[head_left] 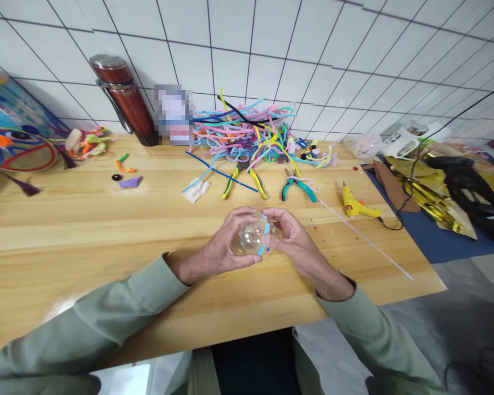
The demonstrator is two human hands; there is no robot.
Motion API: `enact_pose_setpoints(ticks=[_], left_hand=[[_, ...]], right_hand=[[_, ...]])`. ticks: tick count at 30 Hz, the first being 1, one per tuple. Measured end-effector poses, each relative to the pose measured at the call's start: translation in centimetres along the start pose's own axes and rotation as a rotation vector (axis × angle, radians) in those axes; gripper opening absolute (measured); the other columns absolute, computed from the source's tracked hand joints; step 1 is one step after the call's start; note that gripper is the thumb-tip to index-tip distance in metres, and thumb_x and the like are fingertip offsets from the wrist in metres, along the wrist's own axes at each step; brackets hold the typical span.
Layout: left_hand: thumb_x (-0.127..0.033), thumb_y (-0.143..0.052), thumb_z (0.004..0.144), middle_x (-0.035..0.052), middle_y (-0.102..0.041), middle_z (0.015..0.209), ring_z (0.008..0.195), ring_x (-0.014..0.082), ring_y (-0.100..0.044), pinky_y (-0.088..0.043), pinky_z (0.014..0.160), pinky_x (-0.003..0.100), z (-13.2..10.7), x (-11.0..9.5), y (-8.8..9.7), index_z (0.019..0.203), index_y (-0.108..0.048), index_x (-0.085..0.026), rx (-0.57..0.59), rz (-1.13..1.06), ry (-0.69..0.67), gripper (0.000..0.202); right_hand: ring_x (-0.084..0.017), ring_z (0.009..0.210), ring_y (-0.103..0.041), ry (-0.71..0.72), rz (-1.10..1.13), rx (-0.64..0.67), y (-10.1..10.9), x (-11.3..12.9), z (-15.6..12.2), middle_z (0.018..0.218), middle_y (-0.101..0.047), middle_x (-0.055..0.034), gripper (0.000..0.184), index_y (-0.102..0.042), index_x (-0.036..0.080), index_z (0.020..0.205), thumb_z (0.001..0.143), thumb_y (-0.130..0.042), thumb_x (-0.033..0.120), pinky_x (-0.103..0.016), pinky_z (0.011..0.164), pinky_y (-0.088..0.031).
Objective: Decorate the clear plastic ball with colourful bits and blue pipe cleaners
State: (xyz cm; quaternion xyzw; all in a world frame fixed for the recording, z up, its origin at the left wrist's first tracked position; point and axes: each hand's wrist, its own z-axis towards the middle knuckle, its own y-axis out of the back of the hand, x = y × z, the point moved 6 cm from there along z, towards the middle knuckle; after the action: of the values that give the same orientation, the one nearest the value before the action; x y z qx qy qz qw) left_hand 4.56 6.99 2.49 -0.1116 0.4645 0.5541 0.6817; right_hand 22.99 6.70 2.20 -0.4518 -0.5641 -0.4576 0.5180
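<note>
Both my hands meet above the middle of the wooden table (86, 230). Between them is a clear plastic ball (251, 237) with a light blue pipe cleaner (265, 237) running round its right side. My left hand (222, 247) cups the ball from the left, fingers curled round it. My right hand (290, 236) holds it from the right, fingertips pinched at the blue pipe cleaner.
A heap of coloured pipe cleaners (247, 134) lies at the back. In front of it are yellow-handled pliers (245, 181), teal-handled pliers (298, 186), a yellow glue gun (354, 204) and a thin white rod (366, 240). A red flask (125, 99) stands back left.
</note>
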Motion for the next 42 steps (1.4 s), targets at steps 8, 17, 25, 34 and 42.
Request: enact_pose_setpoints(ticks=[8,17,25,34,42], left_hand=[[-0.048,-0.090,0.088,0.0174,-0.052,0.156,0.150,0.0375,-0.051,-0.048,0.124,0.062,-0.6,-0.2,-0.3,0.161,-0.039,-0.032,0.049,0.037,0.047,0.090],[-0.043,-0.080,0.098,0.0140,-0.052,0.155,0.149,0.0319,-0.053,-0.050,0.123,0.058,-0.8,-1.1,-0.1,0.160,-0.040,-0.035,0.016,0.024,0.133,0.074],[-0.044,-0.083,0.095,0.0157,-0.049,0.157,0.153,0.0344,-0.048,-0.047,0.125,0.060,-0.4,-0.6,-0.1,0.161,-0.040,-0.034,0.053,-0.034,0.108,0.079],[-0.030,-0.084,0.092,0.0190,-0.048,0.161,0.156,0.0379,-0.045,-0.045,0.126,0.063,-0.1,-0.1,-0.1,0.164,-0.036,-0.031,0.101,0.013,0.015,0.087],[-0.034,-0.088,0.086,0.0178,-0.058,0.152,0.149,0.0367,-0.054,-0.049,0.123,0.059,0.4,-0.1,-0.2,0.156,-0.044,-0.027,0.044,0.069,0.027,0.084]], right_hand=[[-0.027,0.126,-0.065,-0.066,0.106,0.038,-0.1,-0.7,-0.5,0.133,-0.072,-0.0049,0.065,-0.069,0.031,0.127,0.072,-0.098,0.049,-0.045,0.110,-0.053],[-0.026,0.118,-0.066,-0.033,0.071,0.043,-0.6,-0.1,-0.8,0.125,-0.074,-0.0037,0.062,-0.069,0.032,0.126,0.074,-0.097,0.049,-0.044,0.106,-0.054],[-0.025,0.112,-0.066,-0.020,0.062,0.005,-0.1,0.0,-0.6,0.121,-0.074,-0.0029,0.052,-0.072,0.031,0.124,0.078,-0.093,0.047,-0.041,0.099,-0.055],[-0.027,0.117,-0.066,-0.052,0.059,-0.025,0.2,-0.2,-0.4,0.127,-0.076,-0.0038,0.053,-0.075,0.032,0.122,0.076,-0.095,0.050,-0.045,0.103,-0.055],[-0.028,0.119,-0.070,-0.042,0.060,-0.016,0.4,0.0,-0.4,0.131,-0.078,-0.0043,0.050,-0.077,0.032,0.124,0.079,-0.094,0.048,-0.046,0.108,-0.055]])
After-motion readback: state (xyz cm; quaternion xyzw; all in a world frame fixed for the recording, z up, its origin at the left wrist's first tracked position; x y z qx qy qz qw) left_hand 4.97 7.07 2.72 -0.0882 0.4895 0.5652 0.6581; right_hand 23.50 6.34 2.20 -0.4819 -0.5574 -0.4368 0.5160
